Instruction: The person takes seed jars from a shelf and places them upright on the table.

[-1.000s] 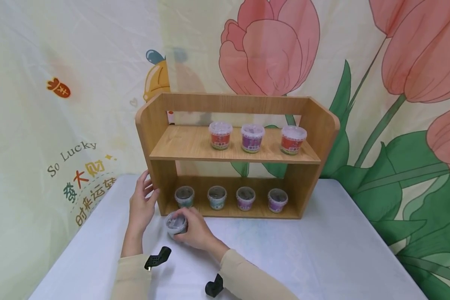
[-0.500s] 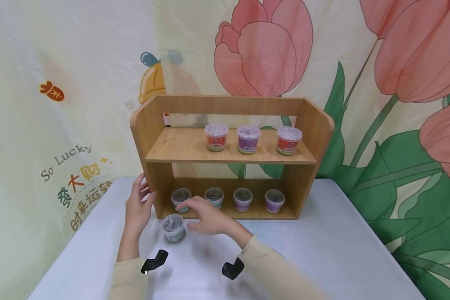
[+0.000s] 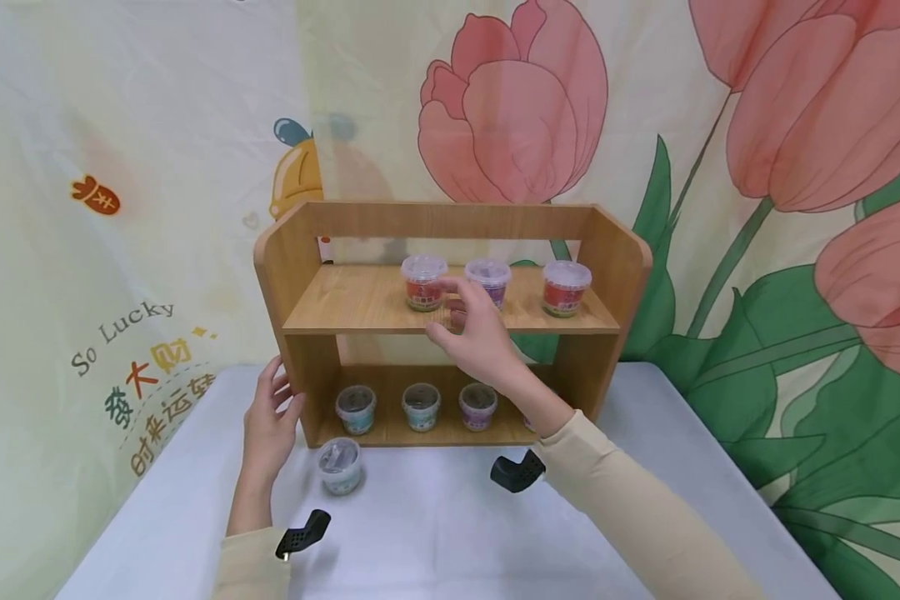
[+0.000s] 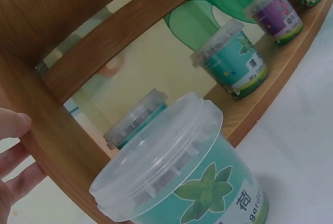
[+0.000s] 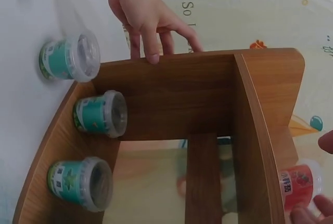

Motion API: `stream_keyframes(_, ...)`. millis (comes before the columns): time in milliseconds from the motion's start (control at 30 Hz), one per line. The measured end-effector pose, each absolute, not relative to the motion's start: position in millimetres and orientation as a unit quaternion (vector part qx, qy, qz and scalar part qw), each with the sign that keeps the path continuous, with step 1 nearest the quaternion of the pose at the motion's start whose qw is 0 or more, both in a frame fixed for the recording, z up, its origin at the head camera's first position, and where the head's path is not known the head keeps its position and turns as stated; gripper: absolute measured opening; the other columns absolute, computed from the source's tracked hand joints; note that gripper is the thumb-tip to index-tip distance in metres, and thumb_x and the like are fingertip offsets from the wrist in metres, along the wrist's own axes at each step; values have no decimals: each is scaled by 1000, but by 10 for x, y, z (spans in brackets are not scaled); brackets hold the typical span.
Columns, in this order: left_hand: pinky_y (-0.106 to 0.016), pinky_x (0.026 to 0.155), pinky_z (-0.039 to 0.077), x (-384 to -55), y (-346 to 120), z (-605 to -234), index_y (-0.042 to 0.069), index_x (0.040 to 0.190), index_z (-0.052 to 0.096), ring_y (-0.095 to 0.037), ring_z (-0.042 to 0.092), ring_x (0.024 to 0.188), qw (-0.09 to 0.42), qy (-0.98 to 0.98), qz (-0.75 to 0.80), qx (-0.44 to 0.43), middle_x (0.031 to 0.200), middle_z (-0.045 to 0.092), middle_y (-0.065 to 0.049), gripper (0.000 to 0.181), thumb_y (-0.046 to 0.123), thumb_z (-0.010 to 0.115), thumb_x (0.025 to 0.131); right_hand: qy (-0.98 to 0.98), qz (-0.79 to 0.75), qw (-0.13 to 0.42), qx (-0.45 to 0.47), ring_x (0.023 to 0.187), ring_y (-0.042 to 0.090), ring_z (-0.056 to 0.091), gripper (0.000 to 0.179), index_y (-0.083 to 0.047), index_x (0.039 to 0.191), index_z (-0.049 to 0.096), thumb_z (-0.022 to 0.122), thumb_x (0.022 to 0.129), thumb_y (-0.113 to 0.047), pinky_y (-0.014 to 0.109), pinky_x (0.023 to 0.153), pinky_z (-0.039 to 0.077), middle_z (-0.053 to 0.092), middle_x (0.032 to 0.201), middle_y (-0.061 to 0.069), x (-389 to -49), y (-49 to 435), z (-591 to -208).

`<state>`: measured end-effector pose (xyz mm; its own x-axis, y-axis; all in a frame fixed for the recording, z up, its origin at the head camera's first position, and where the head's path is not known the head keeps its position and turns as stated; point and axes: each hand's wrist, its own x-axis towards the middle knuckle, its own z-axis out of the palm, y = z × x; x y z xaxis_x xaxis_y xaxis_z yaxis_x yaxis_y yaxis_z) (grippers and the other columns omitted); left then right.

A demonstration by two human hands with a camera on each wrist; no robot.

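Note:
My right hand (image 3: 483,337) is in front of the upper shelf, its thumb and fingers spread beside a red-labelled lidded cup (image 3: 418,292). In the right wrist view, fingertips (image 5: 306,215) stand close by that red cup. My left hand (image 3: 267,427) rests against the outer left side of the wooden two-tier shelf (image 3: 311,387), thumb near the front edge. A teal cup with a clear lid and a leaf picture (image 4: 205,195) stands on the table before the shelf's left corner.
Right of the red cup are a purple cup (image 3: 489,271) and another red cup (image 3: 565,292). The lower tier bears teal cups (image 3: 422,410) and purple cups (image 3: 477,408), one partly behind my right forearm. A white cloth (image 3: 420,533) covers the table.
My right hand has let go of the teal cup, leaving it on the table, and has moved up and right to the upper shelf. The left hand stays at the shelf's side.

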<state>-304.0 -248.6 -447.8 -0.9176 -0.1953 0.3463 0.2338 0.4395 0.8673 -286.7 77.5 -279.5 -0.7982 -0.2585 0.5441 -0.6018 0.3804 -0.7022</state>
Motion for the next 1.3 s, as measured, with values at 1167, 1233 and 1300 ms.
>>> stream_keyframes(1167, -65, 115, 45, -3021, -2461, -4479, 48, 168, 15, -46, 46, 148, 202, -826, -526, -5, 165, 42, -21, 79, 11, 56, 111, -861, 422, 140, 248, 129, 28, 58, 59, -10, 152, 48, 74, 98, -10, 44, 113, 52, 58, 145, 15, -3411, 499, -2664)
stream_keyframes(1233, -66, 117, 43, -3018, -2459, -4475, 47, 169, 14, -45, 46, 148, 202, -827, -525, -4, 165, 42, -22, 79, 12, 56, 111, -858, 419, 146, 258, 127, 28, 59, 58, -10, 151, 49, 74, 99, -9, 43, 111, 53, 60, 144, 15, -3419, 506, -2680)
stream_keyframes(1300, -66, 115, 44, -3015, -2461, -4473, 45, 169, 14, -46, 46, 147, 201, -828, -524, -5, 165, 42, -22, 79, 12, 56, 111, -856, 416, 154, 265, 126, 27, 61, 57, -10, 150, 50, 75, 98, -9, 42, 110, 54, 61, 143, 14, -3426, 513, -2693)
